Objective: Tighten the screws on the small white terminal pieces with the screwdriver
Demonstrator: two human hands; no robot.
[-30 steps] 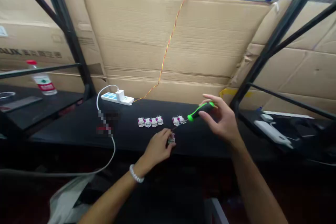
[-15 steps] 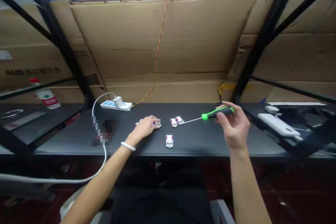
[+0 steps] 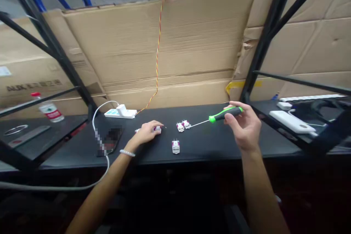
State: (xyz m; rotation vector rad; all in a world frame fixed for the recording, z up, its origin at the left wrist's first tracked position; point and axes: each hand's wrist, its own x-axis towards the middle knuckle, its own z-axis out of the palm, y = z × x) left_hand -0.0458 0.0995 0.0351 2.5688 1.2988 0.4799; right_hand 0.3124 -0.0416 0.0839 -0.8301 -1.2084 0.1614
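Right hand (image 3: 245, 126) pinches screwdriver (image 3: 226, 114) | left hand (image 3: 145, 134) covers white parts (image 3: 157, 130) (can't tell its grip) | a slip could scatter paired modules (image 3: 186, 124)

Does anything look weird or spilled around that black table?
Nothing looks spilled. The cardboard behind the table looks crumpled near its right edge, unlike its flatter middle. One white-and-purple component lies alone, apart from the pair near the green-and-black screwdriver.
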